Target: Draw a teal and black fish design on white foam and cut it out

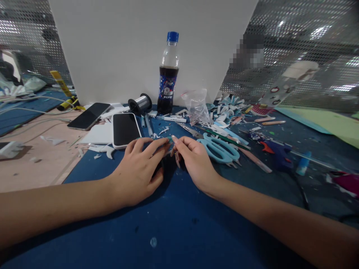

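My left hand rests low over the blue mat, its fingers curled and closed toward the right hand. My right hand meets it with thumb and fingers pinched together. A tiny bluish-green piece shows where the fingertips meet; its kind and what else they grip are too small or hidden to tell. Light-blue-handled scissors lie just right of my right hand, blades pointing away to the left. A white-edged phone lies beyond my left hand.
Behind stand a Pepsi bottle, a wire spool and a plastic bag. Paper scraps are heaped at the back right. A blue glue gun with its cord lies right. A dark phone and a white charger lie left.
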`<action>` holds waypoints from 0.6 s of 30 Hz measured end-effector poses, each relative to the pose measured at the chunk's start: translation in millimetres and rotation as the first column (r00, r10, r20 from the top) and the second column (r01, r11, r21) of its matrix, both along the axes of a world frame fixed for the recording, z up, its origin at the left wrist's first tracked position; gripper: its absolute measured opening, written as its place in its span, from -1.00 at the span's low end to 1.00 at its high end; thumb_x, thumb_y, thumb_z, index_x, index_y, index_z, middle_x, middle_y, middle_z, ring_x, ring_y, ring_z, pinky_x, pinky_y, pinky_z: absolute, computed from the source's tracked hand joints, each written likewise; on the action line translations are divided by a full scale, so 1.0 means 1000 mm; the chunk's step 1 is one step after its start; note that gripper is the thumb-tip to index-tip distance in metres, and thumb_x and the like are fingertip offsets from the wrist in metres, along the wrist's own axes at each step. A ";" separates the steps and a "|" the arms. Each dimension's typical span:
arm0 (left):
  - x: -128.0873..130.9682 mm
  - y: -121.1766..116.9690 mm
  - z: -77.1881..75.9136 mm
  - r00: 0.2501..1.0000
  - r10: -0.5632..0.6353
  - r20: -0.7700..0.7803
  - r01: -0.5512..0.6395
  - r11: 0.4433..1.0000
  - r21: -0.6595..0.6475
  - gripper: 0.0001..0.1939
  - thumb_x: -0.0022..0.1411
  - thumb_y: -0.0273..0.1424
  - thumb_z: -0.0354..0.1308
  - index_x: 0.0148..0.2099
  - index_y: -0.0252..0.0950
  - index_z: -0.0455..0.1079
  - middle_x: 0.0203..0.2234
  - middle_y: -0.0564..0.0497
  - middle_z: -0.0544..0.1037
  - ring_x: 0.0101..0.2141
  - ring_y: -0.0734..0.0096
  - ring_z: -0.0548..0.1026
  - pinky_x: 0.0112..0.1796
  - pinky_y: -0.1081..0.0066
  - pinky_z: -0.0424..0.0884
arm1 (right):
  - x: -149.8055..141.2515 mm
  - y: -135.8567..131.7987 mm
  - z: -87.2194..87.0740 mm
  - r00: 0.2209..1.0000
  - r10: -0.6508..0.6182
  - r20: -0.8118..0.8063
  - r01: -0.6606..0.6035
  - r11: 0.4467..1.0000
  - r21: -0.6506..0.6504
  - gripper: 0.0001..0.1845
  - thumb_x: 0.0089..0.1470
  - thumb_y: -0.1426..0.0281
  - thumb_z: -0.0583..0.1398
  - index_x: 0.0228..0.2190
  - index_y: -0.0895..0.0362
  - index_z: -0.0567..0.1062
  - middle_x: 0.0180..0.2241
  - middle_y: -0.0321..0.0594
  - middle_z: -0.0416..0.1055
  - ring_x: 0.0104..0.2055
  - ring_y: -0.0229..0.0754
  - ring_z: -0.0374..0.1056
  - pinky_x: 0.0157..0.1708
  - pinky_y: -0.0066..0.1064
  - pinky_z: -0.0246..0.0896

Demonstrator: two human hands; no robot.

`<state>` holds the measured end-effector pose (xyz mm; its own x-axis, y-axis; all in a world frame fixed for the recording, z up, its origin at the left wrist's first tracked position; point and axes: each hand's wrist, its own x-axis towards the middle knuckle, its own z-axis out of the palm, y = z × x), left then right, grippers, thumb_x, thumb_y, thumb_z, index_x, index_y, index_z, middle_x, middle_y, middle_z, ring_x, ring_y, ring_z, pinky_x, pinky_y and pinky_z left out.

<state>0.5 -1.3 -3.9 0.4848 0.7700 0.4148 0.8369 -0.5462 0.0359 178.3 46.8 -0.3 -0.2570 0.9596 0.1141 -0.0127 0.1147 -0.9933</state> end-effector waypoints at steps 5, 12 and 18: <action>0.000 0.000 0.001 1.000 -0.001 0.004 0.001 1.000 0.000 -0.50 0.40 -0.44 -0.11 0.33 -0.32 0.24 0.30 -0.17 0.39 0.16 -0.09 0.32 0.11 -0.18 0.37 | 0.000 -0.001 0.002 1.000 0.001 -0.002 -0.001 1.000 0.006 -0.50 0.26 0.08 0.27 -0.58 0.09 0.34 -0.67 -0.40 0.23 -0.63 -0.36 0.16 -0.58 -0.45 0.10; 0.000 -0.001 0.001 1.000 -0.008 0.015 0.008 1.000 0.016 -0.51 0.39 -0.46 -0.12 0.32 -0.32 0.25 0.29 -0.15 0.40 0.15 -0.06 0.34 0.11 -0.12 0.38 | -0.001 -0.002 0.004 1.000 -0.013 0.027 0.013 1.000 0.009 -0.47 0.24 0.04 0.29 -0.60 0.09 0.34 -0.68 -0.40 0.22 -0.64 -0.35 0.16 -0.58 -0.44 0.09; -0.001 0.000 0.000 1.000 -0.011 0.021 0.011 1.000 0.023 -0.52 0.39 -0.45 -0.11 0.31 -0.32 0.24 0.26 -0.15 0.42 0.14 -0.06 0.34 0.11 -0.12 0.37 | -0.002 -0.002 0.004 0.999 -0.019 0.036 0.019 1.000 0.008 -0.48 0.25 0.05 0.28 -0.59 0.08 0.35 -0.68 -0.40 0.22 -0.63 -0.35 0.17 -0.57 -0.43 0.11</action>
